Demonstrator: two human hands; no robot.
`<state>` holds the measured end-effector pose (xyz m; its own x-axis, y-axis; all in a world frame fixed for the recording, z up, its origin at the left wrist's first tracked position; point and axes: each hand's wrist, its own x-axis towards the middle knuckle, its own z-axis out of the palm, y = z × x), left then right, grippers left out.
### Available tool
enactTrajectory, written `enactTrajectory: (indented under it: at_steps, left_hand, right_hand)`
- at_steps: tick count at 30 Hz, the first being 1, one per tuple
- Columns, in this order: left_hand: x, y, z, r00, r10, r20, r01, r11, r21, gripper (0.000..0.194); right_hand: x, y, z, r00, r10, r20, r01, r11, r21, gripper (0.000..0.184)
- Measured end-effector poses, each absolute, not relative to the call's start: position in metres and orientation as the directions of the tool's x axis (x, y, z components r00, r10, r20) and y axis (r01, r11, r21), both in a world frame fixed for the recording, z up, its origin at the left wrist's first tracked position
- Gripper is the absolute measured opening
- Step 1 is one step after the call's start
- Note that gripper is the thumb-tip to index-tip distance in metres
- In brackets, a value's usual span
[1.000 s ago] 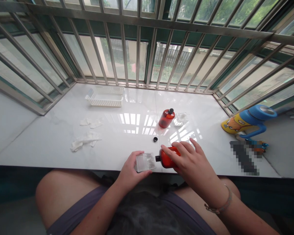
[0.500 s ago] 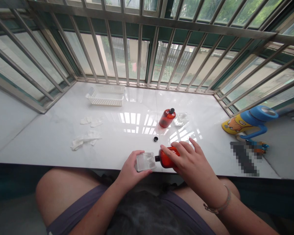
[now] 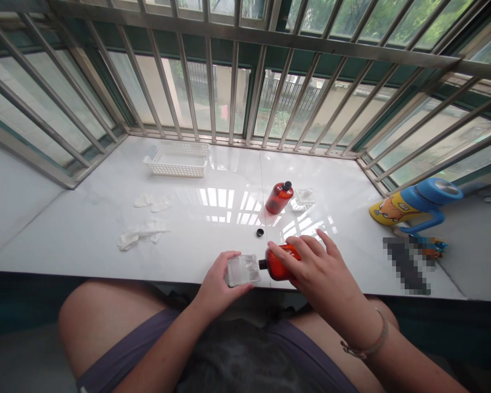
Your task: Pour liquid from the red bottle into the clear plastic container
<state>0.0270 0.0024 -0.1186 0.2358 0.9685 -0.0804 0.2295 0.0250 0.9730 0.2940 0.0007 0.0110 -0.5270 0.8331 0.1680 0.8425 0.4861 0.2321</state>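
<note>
Near the counter's front edge, my left hand (image 3: 221, 281) grips a small clear plastic box (image 3: 244, 269) by its left end, fingers and thumb along its sides. My right hand (image 3: 311, 265) is closed around a red-orange bottle (image 3: 279, 263) tipped on its side. The bottle's black threaded neck points left at the box's right end, close to it; whether they touch I cannot tell. No liquid stream is visible. A loose black cap (image 3: 260, 232) lies just beyond the bottle. Farther back stands a second red-orange bottle (image 3: 279, 198) with its black cap on.
Behind the standing bottle is another clear plastic box (image 3: 303, 200). A white perforated basket (image 3: 179, 168) sits at the back left, with crumpled white tissues (image 3: 143, 236) nearer. At right stands a yellow and blue flask (image 3: 409, 202), beside a blurred-out dark object (image 3: 407, 266). Metal bars (image 3: 245, 34) close off the back.
Almost nothing differs. Both hands keep the box and the tipped bottle in the same place; the view has shifted very slightly.
</note>
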Motion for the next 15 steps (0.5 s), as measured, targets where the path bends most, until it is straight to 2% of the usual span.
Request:
enactTrajectory:
  at_steps: [15]
  left_hand:
    - [0.0270, 0.0019, -0.1199, 0.213, 0.975, -0.056, 0.222, 0.007, 0.975, 0.074]
  right_hand:
    - [0.2940, 0.0008, 0.0151, -0.539, 0.822, 0.184, 0.834, 0.489, 0.256, 0.061]
